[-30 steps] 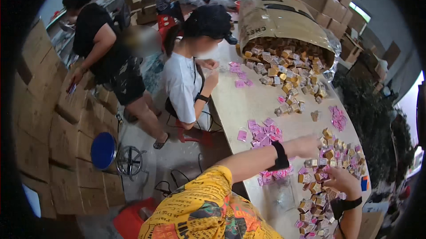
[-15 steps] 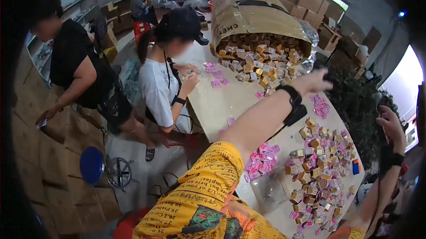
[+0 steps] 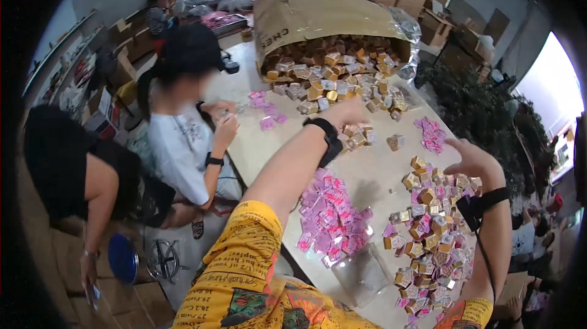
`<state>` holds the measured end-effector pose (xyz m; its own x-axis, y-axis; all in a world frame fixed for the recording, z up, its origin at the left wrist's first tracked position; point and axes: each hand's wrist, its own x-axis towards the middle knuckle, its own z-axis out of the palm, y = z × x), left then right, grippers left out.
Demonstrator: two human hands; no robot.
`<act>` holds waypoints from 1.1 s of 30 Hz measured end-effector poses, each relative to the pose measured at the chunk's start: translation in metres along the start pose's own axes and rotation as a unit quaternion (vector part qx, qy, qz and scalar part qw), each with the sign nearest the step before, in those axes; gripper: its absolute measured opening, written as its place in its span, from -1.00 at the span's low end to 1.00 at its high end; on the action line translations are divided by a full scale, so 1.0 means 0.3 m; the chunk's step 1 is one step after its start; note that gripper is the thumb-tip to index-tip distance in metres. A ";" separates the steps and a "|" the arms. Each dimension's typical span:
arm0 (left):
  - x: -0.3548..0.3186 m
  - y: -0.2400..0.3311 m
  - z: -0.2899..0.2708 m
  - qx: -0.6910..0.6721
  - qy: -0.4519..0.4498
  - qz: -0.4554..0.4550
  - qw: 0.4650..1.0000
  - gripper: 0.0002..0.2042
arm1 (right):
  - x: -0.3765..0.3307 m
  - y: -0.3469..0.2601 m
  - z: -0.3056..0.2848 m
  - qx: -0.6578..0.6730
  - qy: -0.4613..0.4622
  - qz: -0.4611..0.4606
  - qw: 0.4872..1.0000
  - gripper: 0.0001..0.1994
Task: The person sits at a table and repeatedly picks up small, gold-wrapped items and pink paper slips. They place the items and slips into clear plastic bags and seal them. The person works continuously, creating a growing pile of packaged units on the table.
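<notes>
Gold pieces (image 3: 358,139) partly out of sight behind left hand (image 3: 349,112)

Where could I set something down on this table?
Bare tabletop: between the large pink pile and the gold heap near the right hand; also between the upper-left pink cluster and left forearm. Crowded: the gold heap and carton mouth.

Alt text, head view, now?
A bare left hand reaches among small gold-and-white boxes spilling from a large brown sack onto a pale tabletop; the right hand is at a heap of gold-and-pink pieces. Nearer the wearer lie flat pink packets and a clear plastic container; a white-shirted co-worker is at left.
</notes>
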<state>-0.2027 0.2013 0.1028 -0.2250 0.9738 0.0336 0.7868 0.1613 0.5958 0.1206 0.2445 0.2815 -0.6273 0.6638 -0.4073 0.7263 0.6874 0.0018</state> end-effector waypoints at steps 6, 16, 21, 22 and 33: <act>0.307 -0.287 -0.105 -0.058 0.079 -0.112 0.989 -0.17 | 0.239 0.022 -0.211 0.046 0.139 -0.032 0.989 -0.22; 0.684 -0.665 -0.201 0.030 0.145 -0.180 0.972 -0.07 | 1.016 -0.027 0.123 0.108 0.072 0.003 0.992 -0.15; 0.833 -0.817 -0.262 0.002 0.151 -0.148 0.977 -0.19 | 1.350 -0.054 0.142 0.249 0.114 -0.008 0.962 -0.21; 0.832 -0.766 -0.342 -0.058 -0.022 -0.189 0.980 0.09 | 1.434 -0.034 0.166 0.239 0.168 -0.019 0.956 -0.26; 1.036 -0.998 -0.177 -0.377 0.130 -0.056 0.915 -0.09 | 2.075 -0.205 0.073 0.224 0.341 -0.075 0.910 -0.33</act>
<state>-0.5387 0.4473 -0.0224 -0.4861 0.8711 0.0706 0.1519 0.0046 0.9884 -0.3083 0.6090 0.0078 -0.6465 0.7057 0.2897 0.5633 0.6977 -0.4426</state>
